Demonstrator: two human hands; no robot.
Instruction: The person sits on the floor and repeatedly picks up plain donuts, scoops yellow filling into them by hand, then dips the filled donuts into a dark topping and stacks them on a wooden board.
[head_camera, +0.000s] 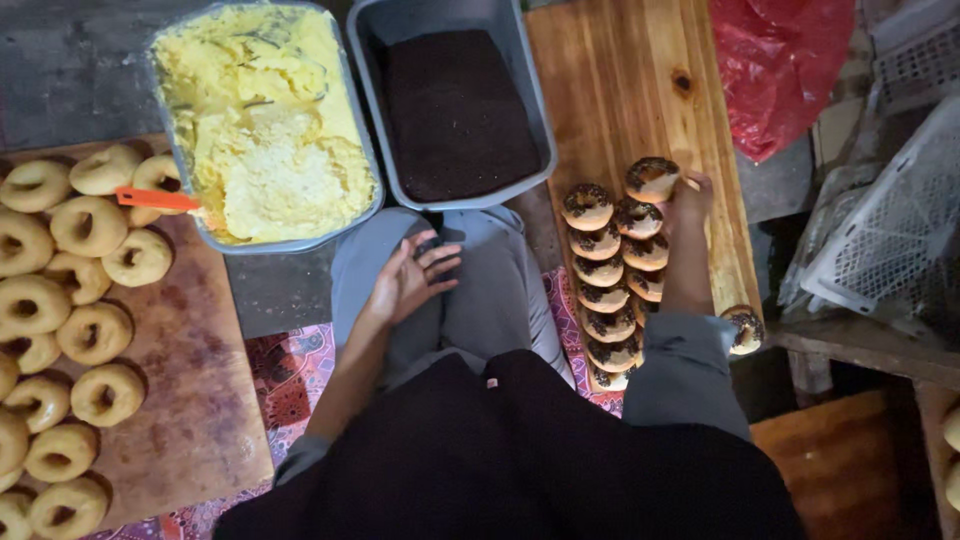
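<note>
My right hand (686, 203) holds a chocolate-sprinkled doughnut (652, 178) at the far end of two rows of coated doughnuts (606, 297) on a long wooden board (620, 90). My left hand (410, 278) rests with fingers spread on my grey-trousered knee, holding nothing. Just beyond the knee stand a grey tub of dark chocolate sprinkles (455, 110) and a grey tub of yellow cream (262, 120) with an orange-handled spatula (155, 198) stuck in it.
Several plain doughnuts (60, 330) cover a wooden board (200, 400) at the left. One coated doughnut (745, 327) lies at the right board's edge. A red plastic bag (785, 70) and white plastic crates (890, 230) sit to the right.
</note>
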